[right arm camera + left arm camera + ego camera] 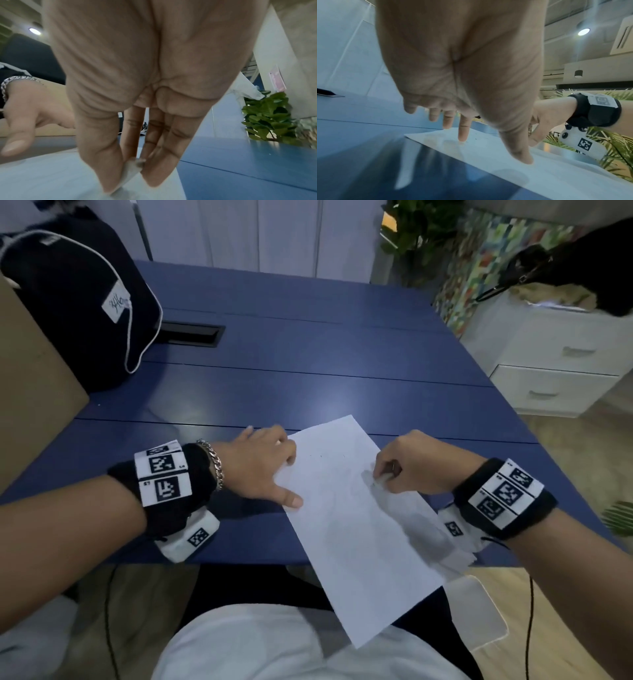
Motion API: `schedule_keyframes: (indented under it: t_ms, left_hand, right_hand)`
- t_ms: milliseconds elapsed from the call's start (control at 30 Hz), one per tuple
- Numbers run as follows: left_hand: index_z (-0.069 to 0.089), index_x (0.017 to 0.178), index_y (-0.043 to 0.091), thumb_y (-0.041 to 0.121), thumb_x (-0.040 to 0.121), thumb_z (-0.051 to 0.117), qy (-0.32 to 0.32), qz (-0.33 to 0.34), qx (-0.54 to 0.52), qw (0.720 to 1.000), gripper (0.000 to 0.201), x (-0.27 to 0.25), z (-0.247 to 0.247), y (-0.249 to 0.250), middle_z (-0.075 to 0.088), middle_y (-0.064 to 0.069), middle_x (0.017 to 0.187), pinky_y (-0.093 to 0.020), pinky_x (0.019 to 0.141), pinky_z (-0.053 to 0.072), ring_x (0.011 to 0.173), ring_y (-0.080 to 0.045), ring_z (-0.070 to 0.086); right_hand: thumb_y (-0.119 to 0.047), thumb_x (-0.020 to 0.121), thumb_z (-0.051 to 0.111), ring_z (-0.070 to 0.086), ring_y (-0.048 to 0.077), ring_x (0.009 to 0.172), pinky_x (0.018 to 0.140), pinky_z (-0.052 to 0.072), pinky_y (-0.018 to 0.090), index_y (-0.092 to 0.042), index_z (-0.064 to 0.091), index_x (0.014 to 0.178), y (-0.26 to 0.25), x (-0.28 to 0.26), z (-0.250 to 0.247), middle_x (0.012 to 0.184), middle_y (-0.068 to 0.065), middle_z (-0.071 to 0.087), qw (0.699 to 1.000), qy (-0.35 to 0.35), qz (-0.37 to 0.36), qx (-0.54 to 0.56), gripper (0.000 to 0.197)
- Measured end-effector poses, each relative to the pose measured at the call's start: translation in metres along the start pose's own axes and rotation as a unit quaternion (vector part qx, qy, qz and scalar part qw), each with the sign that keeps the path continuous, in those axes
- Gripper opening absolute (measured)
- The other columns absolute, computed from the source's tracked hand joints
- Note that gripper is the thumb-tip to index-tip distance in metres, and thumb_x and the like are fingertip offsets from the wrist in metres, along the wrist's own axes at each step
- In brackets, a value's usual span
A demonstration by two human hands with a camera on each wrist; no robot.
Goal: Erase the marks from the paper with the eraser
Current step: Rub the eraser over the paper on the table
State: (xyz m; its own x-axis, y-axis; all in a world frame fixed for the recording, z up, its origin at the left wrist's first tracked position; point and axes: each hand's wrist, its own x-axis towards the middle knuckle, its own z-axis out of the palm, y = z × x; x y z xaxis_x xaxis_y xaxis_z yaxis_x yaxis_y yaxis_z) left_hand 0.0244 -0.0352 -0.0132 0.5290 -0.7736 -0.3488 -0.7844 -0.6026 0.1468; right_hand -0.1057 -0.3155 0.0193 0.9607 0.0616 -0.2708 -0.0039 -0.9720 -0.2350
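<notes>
One paper (356, 529), one eraser (130, 170) pinched by right hand (416, 463)

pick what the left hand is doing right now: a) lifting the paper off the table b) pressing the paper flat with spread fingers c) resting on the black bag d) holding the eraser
b: the left hand has its thumb and fingertips spread on the paper's left edge, while the right hand pinches the eraser.
</notes>
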Motion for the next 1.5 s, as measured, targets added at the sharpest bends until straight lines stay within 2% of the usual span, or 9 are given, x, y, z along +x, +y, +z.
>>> schedule_keyframes:
  t_ms: [67, 133, 233, 333, 800, 1067, 1233, 1367, 1500]
  left_hand:
    - [0.042, 0.147, 0.023, 0.084, 0.078, 0.071, 0.034, 0.046, -0.036, 0.998, 0.096, 0.009, -0.004, 0.006, 0.034, 0.003, 0.155, -0.052, 0.126, 0.023, 0.146, -0.026, 0.038]
    - [0.021, 0.166, 0.029, 0.082, 0.080, 0.072, 0.000, 0.050, -0.047, 0.998, 0.113, 0.021, -0.004, 0.013, 0.011, 0.000, 0.176, -0.058, 0.131, 0.010, 0.163, -0.031, 0.011]
    - [-0.014, 0.166, 0.047, 0.099, 0.068, 0.062, -0.063, 0.022, -0.008, 0.998, 0.134, 0.037, 0.005, 0.023, -0.023, 0.002, 0.177, -0.067, 0.127, -0.009, 0.162, -0.038, -0.021]
    - [-0.024, 0.161, 0.051, 0.107, 0.058, 0.055, -0.078, 0.002, 0.017, 0.997, 0.141, 0.045, 0.015, 0.026, -0.034, 0.004, 0.173, -0.067, 0.125, -0.015, 0.159, -0.039, -0.030]
    - [-0.033, 0.156, 0.053, 0.111, 0.049, 0.053, -0.106, -0.018, 0.030, 0.994, 0.149, 0.048, 0.015, 0.030, -0.043, 0.006, 0.168, -0.068, 0.124, -0.016, 0.155, -0.040, -0.037]
    - [-0.032, 0.156, 0.054, 0.112, 0.048, 0.053, -0.104, -0.014, 0.028, 0.994, 0.149, 0.048, 0.015, 0.029, -0.043, 0.007, 0.168, -0.068, 0.124, -0.016, 0.155, -0.040, -0.037]
    - [-0.034, 0.156, 0.053, 0.111, 0.048, 0.052, -0.105, -0.014, 0.035, 0.994, 0.150, 0.048, 0.016, 0.029, -0.043, 0.006, 0.168, -0.069, 0.124, -0.015, 0.155, -0.042, -0.036]
    - [-0.034, 0.156, 0.054, 0.111, 0.048, 0.056, -0.111, -0.017, 0.034, 0.993, 0.151, 0.047, 0.015, 0.030, -0.045, 0.007, 0.167, -0.068, 0.124, -0.016, 0.154, -0.040, -0.039]
    - [-0.034, 0.155, 0.055, 0.111, 0.045, 0.056, -0.111, -0.023, 0.029, 0.993, 0.153, 0.047, 0.015, 0.031, -0.045, 0.007, 0.167, -0.069, 0.124, -0.016, 0.153, -0.043, -0.039]
  right_hand:
    - [-0.019, 0.085, 0.072, 0.068, 0.007, 0.077, 0.072, 0.059, 0.030, -0.027, 0.079, 0.096, -0.005, 0.005, -0.001, 0.080, -0.015, 0.073, 1.000, 0.029, -0.002, -0.002, 0.015]
    - [-0.025, 0.087, 0.075, 0.068, 0.008, 0.078, 0.073, 0.058, 0.029, -0.025, 0.078, 0.097, -0.014, 0.012, 0.001, 0.081, -0.013, 0.073, 0.998, 0.057, -0.007, 0.008, 0.010]
    - [-0.027, 0.090, 0.071, 0.067, 0.012, 0.078, 0.073, 0.058, 0.031, -0.021, 0.079, 0.098, -0.027, 0.024, 0.009, 0.081, -0.008, 0.074, 0.996, 0.088, -0.021, 0.001, 0.012]
    - [-0.024, 0.091, 0.067, 0.065, 0.019, 0.076, 0.069, 0.056, 0.034, -0.016, 0.078, 0.096, -0.031, 0.032, 0.011, 0.079, -0.001, 0.072, 0.995, 0.094, -0.001, -0.023, 0.015]
    - [-0.021, 0.083, 0.066, 0.054, 0.010, 0.063, 0.065, 0.055, 0.032, -0.024, 0.077, 0.090, -0.035, 0.031, 0.017, 0.077, -0.007, 0.070, 0.995, 0.090, -0.024, -0.023, 0.014]
    - [-0.026, 0.085, 0.073, 0.068, 0.019, 0.075, 0.070, 0.060, 0.035, -0.020, 0.080, 0.092, -0.025, 0.034, 0.007, 0.078, -0.005, 0.075, 0.996, 0.090, 0.001, -0.010, 0.011]
    - [-0.021, 0.084, 0.071, 0.065, 0.018, 0.071, 0.066, 0.053, 0.029, -0.019, 0.080, 0.093, -0.045, 0.020, 0.016, 0.078, -0.004, 0.075, 0.997, 0.030, -0.066, -0.023, 0.013]
    - [-0.022, 0.084, 0.067, 0.063, 0.023, 0.071, 0.063, 0.055, 0.033, -0.020, 0.078, 0.086, -0.021, 0.036, 0.006, 0.071, -0.005, 0.070, 0.996, 0.085, -0.007, -0.029, 0.011]
    - [-0.026, 0.082, 0.073, 0.066, 0.007, 0.070, 0.068, 0.057, 0.027, -0.026, 0.080, 0.093, -0.027, 0.026, 0.011, 0.078, -0.010, 0.075, 0.998, 0.030, -0.044, -0.014, 0.013]
